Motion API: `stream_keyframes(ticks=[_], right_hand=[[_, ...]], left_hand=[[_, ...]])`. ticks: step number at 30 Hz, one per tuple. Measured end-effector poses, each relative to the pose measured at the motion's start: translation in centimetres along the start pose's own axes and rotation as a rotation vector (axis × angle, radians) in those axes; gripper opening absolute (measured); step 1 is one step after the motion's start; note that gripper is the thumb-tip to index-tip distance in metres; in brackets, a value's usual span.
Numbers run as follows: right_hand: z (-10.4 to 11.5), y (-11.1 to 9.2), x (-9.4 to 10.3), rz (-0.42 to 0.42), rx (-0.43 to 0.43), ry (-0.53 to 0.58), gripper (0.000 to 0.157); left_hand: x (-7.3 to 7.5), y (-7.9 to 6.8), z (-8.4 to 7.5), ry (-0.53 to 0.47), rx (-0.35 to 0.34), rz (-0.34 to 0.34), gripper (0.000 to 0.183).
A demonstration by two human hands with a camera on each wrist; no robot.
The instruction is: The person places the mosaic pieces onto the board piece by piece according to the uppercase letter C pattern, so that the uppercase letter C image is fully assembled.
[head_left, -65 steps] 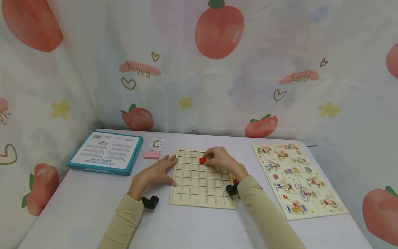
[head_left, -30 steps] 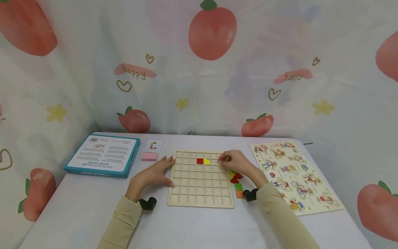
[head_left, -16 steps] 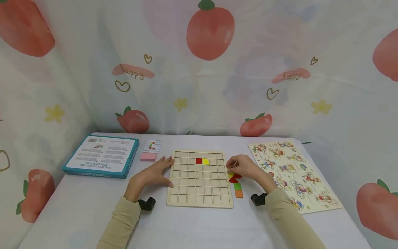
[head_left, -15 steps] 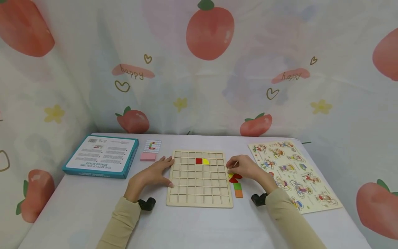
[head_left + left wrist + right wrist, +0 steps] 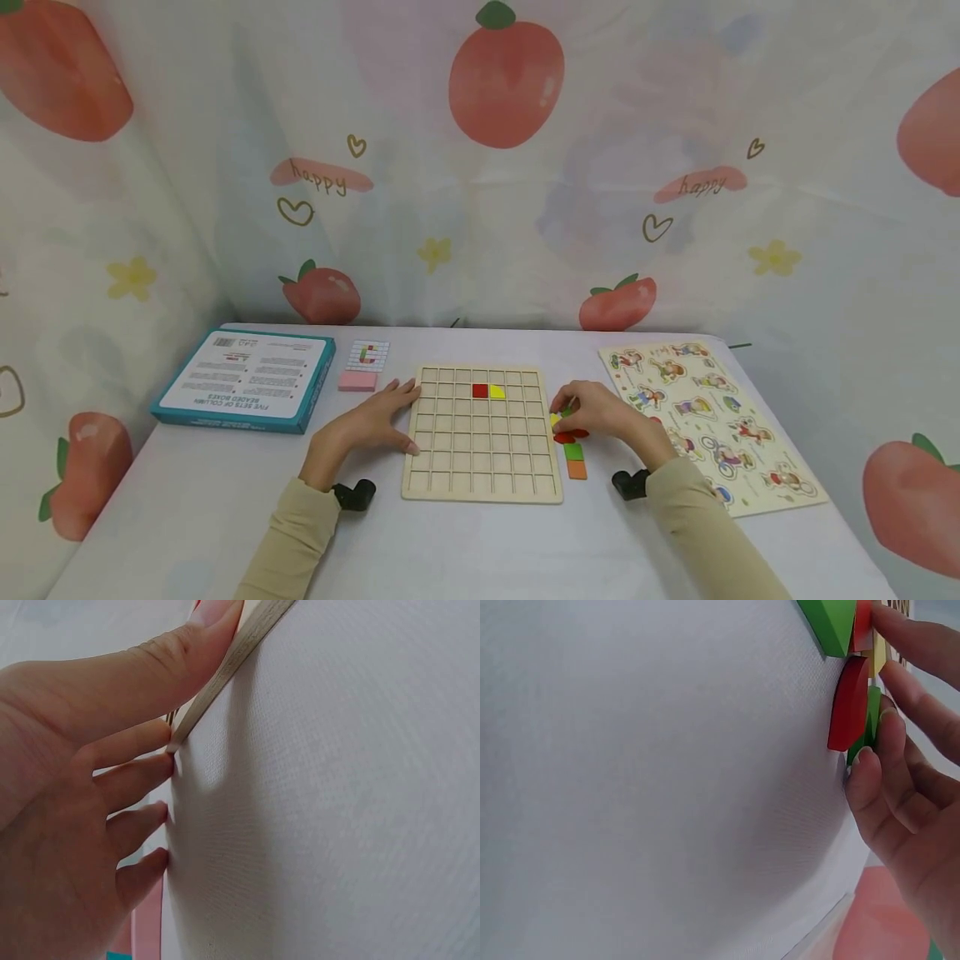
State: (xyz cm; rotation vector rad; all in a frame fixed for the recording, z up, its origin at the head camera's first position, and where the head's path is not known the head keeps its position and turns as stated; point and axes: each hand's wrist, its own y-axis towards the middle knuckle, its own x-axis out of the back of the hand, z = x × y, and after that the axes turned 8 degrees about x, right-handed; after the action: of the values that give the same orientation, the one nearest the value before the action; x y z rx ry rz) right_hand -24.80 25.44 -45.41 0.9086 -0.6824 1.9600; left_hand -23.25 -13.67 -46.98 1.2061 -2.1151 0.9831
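Observation:
A wooden grid board (image 5: 483, 442) lies on the table, with a red tile (image 5: 480, 391) and a rounded yellow tile (image 5: 497, 392) side by side in its second row. My left hand (image 5: 367, 421) rests against the board's left edge, fingers spread. Right of the board, my right hand (image 5: 600, 410) has its thumb and index finger on either side of a loose yellow tile (image 5: 879, 656). Its other fingers lie beside a green tile (image 5: 871, 720) and a red tile (image 5: 850, 705). Below them are a square green tile (image 5: 573, 452) and an orange tile (image 5: 577, 471).
A pattern card (image 5: 368, 356) and a pink block (image 5: 357, 381) lie past the left hand. A blue-edged box (image 5: 243, 379) sits at the far left. On the right is a picture puzzle board (image 5: 697, 408). A printed cloth (image 5: 420, 183) hangs behind the table.
The right hand has let go of the red tile on the board, moved right and come down over the loose tiles. The left hand has stayed at the board's edge.

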Motion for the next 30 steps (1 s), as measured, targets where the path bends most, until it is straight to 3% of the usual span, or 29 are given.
stream_keyframes(ticks=[11,20,30], right_hand=[[-0.1,0.2,0.0,-0.013,-0.018,0.046,0.019],[0.2,0.4,0.2,-0.08,0.069,0.048,0.014],[0.9,1.7,-0.4,-0.127,0.065,0.11,0.007]], left_hand=[[0.0,0.1,0.1,-0.001,0.0,-0.004,0.101],[-0.2,0.0,0.0,-0.003,0.005,-0.006,0.099],[-0.1,-0.1,-0.2,0.0,0.015,-0.007,0.099]])
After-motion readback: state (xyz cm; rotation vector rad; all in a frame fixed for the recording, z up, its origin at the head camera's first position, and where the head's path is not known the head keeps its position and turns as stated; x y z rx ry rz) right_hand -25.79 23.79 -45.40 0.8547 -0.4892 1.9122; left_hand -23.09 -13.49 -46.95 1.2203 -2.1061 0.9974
